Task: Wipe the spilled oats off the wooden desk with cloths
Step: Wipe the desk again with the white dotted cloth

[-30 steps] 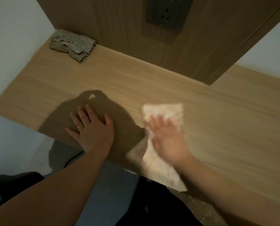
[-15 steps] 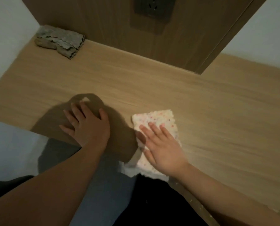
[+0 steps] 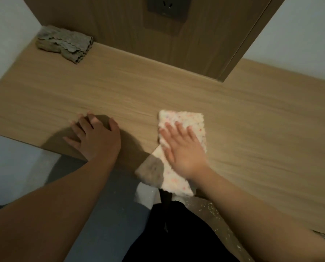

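A white cloth with coloured speckles (image 3: 192,118) lies on the wooden desk (image 3: 252,120) near its front edge, its near end hanging over the edge. My right hand (image 3: 184,148) presses flat on this cloth, fingers spread. My left hand (image 3: 95,137) rests flat on the bare desk to the left, fingers apart, holding nothing. A folded grey cloth (image 3: 65,44) sits at the desk's far left corner against the back panel. Pale oat flakes (image 3: 212,208) are scattered on the floor below the desk edge. I see no oats on the desk top.
A dark wall socket (image 3: 167,6) is set in the wooden back panel (image 3: 195,44). White walls flank the desk left and right. Below the front edge are a grey floor and dark clothing (image 3: 176,233).
My right hand with the speckled cloth has slid back toward the front edge and then steadied, flat on the cloth. My left hand has stayed flat on the desk.
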